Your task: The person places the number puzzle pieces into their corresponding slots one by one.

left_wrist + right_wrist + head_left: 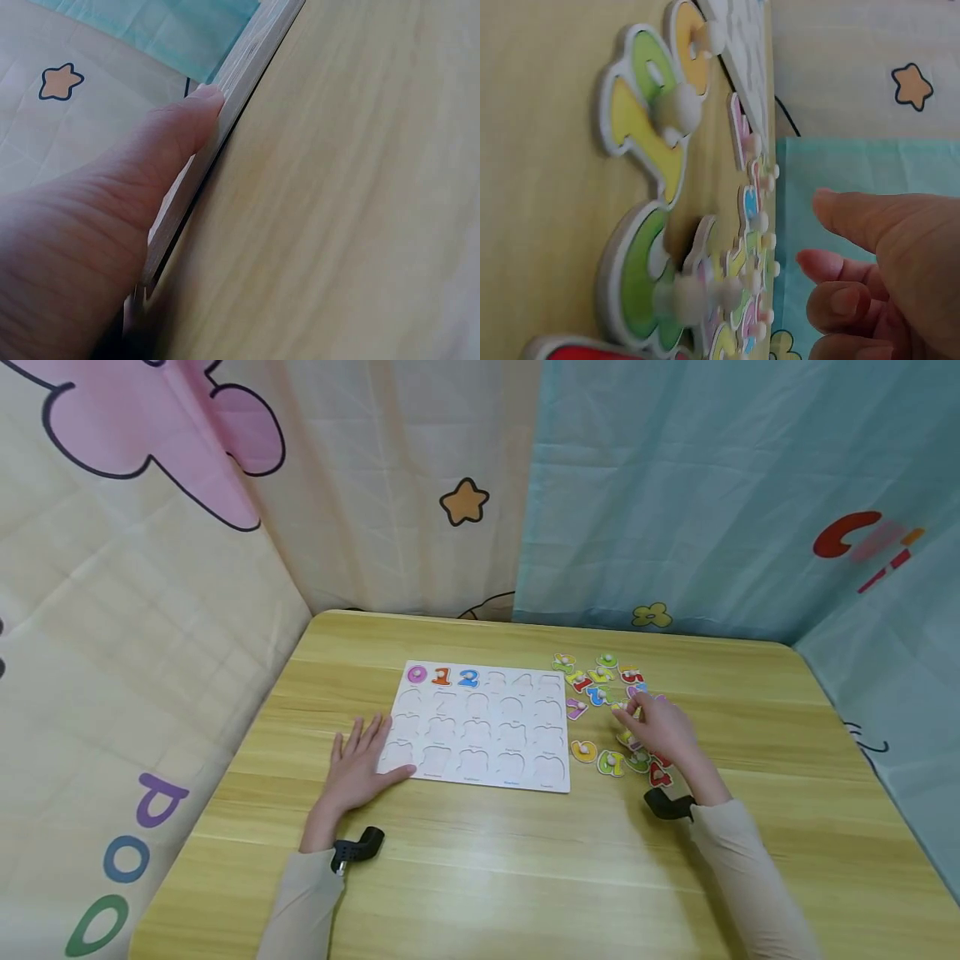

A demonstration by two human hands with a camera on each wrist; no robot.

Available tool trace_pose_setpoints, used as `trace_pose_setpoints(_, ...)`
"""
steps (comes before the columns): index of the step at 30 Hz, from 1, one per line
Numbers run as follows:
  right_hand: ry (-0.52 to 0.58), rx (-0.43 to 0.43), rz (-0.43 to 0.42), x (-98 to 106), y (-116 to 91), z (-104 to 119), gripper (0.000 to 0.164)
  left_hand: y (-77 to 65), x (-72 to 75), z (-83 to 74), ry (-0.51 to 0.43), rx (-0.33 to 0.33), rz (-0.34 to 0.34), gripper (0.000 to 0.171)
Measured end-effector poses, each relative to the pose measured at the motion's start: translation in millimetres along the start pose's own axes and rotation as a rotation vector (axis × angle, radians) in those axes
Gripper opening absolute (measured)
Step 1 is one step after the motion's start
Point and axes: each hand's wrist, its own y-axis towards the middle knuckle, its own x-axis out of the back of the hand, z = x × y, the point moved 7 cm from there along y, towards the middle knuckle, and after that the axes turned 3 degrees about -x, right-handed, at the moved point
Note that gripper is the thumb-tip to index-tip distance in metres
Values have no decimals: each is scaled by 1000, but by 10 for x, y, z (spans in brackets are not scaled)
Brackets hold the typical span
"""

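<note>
A white number puzzle board (pixel 480 758) lies on the table, its recesses in rows. In its top row sit a pink 0 (pixel 417 674), an orange 1 (pixel 442 676) and a blue 2 (pixel 468 678). My left hand (pixel 358 770) rests on the board's lower left corner, fingers spread; its thumb (pixel 199 112) lies along the edge in the left wrist view. Above the loose number pieces, to the right of the board, hovers my right hand (pixel 666 727). Its thumb (pixel 862 214) and index finger are apart, with nothing between them in the right wrist view.
Several knobbed number pieces lie scattered right of the board, among them a yellow-orange one (pixel 583 752), a green-and-yellow one (pixel 611 763) and a red 4 (pixel 660 774). The wooden table (pixel 480 877) ends at printed curtains (pixel 405 510) behind and beside it.
</note>
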Motion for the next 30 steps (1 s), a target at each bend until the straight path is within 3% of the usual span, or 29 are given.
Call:
trace_pose_setpoints(5,-47,-9,81,-47,-306,-132,29,0,-16,0,3,4,3,100)
trace_pose_setpoints(10,-105,-3,91,-96,-472,-187,33,-8,4,-21,-4,-3,-10,100)
trace_pose_setpoints(21,-130,42,21,-211,-522,-265,32,8,40,-27,2,-3,-24,99)
trace_pose_setpoints(30,-117,53,48,-204,-521,-167,27,-1,10,-4,5,5,-14,101)
